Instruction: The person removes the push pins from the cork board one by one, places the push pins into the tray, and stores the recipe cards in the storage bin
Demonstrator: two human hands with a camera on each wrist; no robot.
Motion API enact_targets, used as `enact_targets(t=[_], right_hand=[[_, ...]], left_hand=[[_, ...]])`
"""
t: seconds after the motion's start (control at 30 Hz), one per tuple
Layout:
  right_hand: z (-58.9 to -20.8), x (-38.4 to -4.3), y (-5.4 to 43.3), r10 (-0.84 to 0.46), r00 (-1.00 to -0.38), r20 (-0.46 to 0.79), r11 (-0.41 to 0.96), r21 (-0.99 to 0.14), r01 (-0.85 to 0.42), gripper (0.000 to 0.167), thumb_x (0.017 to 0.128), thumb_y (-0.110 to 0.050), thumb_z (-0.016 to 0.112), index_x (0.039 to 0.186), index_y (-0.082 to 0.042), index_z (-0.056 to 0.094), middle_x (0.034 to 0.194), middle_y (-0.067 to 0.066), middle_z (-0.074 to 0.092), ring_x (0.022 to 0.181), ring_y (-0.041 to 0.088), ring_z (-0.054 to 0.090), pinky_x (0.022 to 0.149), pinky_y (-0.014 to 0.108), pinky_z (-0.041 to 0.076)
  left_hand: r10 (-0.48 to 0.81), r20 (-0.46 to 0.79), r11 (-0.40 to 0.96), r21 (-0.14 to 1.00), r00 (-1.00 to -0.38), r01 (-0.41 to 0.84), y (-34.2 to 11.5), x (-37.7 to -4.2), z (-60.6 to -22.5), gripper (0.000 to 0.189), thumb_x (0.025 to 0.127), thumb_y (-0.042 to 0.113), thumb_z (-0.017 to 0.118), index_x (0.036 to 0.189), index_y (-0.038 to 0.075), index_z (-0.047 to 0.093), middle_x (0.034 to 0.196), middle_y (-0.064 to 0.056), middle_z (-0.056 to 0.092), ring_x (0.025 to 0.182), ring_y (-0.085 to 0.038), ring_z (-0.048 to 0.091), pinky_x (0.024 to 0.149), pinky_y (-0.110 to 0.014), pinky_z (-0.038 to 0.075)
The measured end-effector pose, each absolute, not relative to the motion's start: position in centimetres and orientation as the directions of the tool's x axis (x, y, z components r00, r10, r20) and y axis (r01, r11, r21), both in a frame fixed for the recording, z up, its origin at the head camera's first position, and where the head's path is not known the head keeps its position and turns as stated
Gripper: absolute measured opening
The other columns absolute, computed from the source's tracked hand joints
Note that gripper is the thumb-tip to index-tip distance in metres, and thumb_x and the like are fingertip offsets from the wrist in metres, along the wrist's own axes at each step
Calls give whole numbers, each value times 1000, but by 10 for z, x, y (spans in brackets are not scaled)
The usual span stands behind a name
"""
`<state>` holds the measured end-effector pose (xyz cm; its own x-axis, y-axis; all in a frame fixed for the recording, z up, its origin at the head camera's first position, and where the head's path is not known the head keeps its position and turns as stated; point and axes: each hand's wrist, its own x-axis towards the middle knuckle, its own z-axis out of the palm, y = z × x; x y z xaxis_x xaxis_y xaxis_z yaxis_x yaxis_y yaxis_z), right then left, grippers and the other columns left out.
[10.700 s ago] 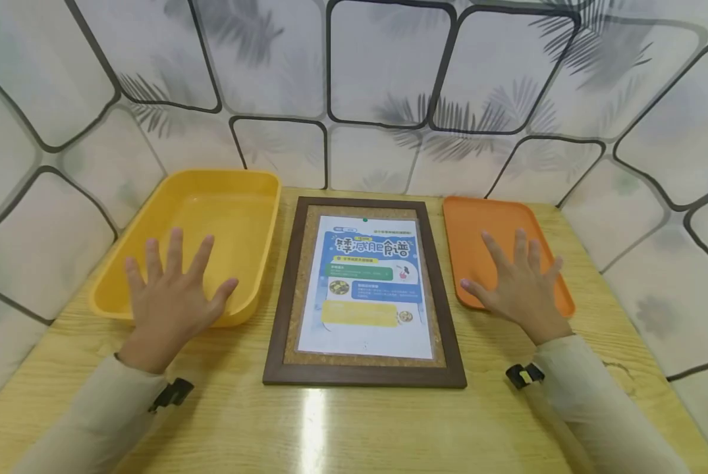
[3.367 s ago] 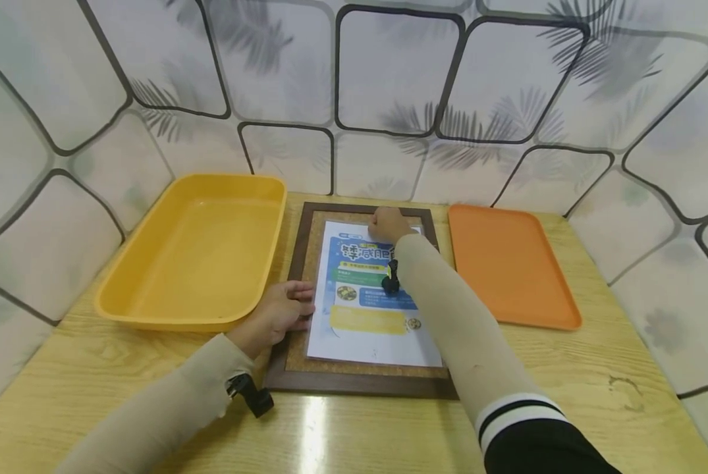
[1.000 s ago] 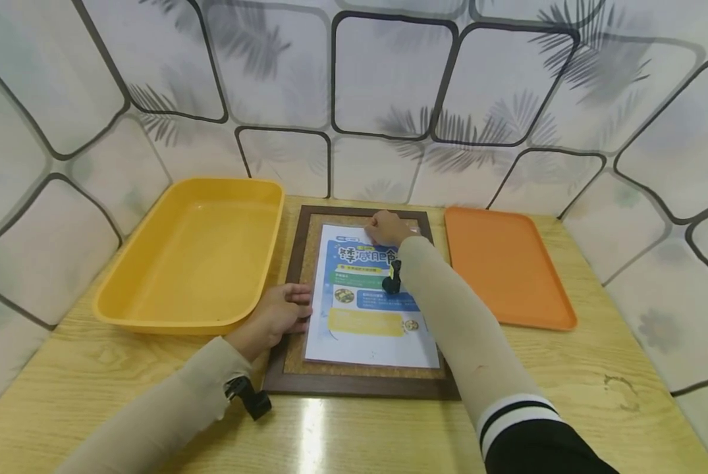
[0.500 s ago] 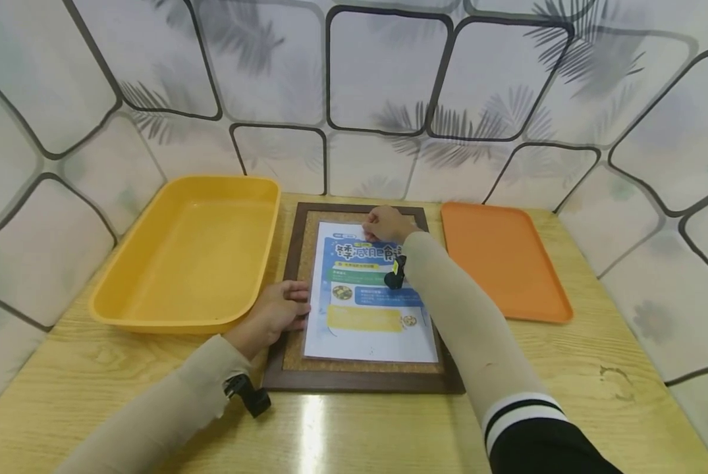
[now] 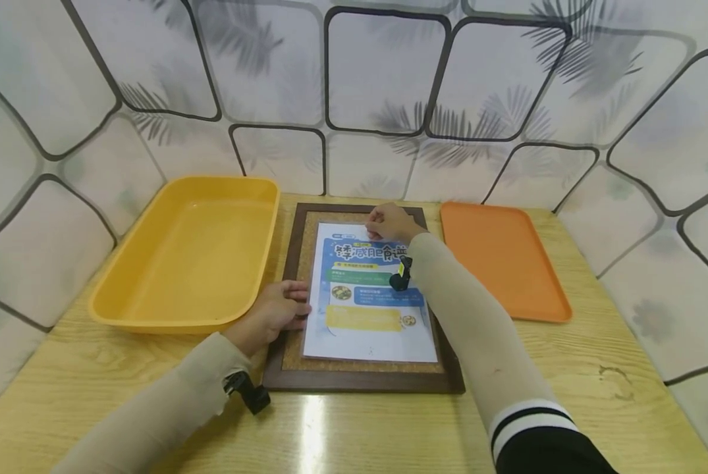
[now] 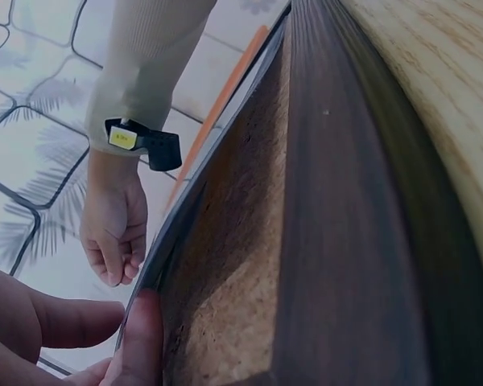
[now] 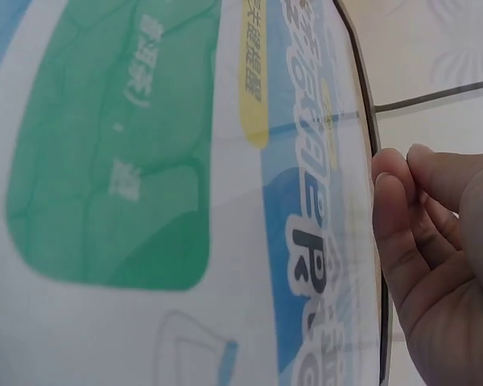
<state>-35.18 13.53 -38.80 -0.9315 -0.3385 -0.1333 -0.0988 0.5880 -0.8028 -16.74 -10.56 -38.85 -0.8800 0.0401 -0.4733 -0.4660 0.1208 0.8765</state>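
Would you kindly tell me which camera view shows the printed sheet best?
The head view: it shows most of the printed sheet, the right arm hiding only part. The left wrist view shows just an edge; the right wrist view, a close-up around the green panel and title.

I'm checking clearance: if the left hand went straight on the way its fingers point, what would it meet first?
Most likely the glossy white rectangular sheet with blue print; the left hand seems to pinch its left edge. That edge's height above the brown-framed cork board is unclear.
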Motion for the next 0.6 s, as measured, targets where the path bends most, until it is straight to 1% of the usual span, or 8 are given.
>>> enact_targets(t=[0.2, 0.43, 0.6], right_hand=[[-385, -349, 136, -333, -934, -130, 588, -803, -98, 11, 96, -4, 57, 102, 4, 62, 88, 14, 67, 78, 21, 67, 70, 29, 56], [-378, -347, 141, -329, -933, -144, 601, -794, -89, 16, 96, -5, 56, 109, 4, 62, 94, 17, 67, 82, 24, 68, 73, 30, 57], [-378, -345, 150, -300, -944, -138, 633, -769, -89, 16, 96, -7, 57, 110, 2, 62, 94, 15, 68, 81, 22, 68, 72, 29, 56]], left_hand=[[55, -498, 154, 860, -865, -486, -104, -170, -388, 53, 91, -9, 58, 140, -3, 42, 130, -21, 52, 91, -21, 58, 65, -29, 55], [76, -500, 206, 854, -863, -477, -104, -172, -385, 48, 93, -7, 55, 138, 0, 43, 123, -18, 52, 93, -24, 58, 68, -34, 55], [107, -512, 231, 847, -852, -480, -103, -172, -381, 49, 93, -7, 52, 140, 3, 41, 120, -18, 51, 90, -25, 58, 67, -37, 56]])
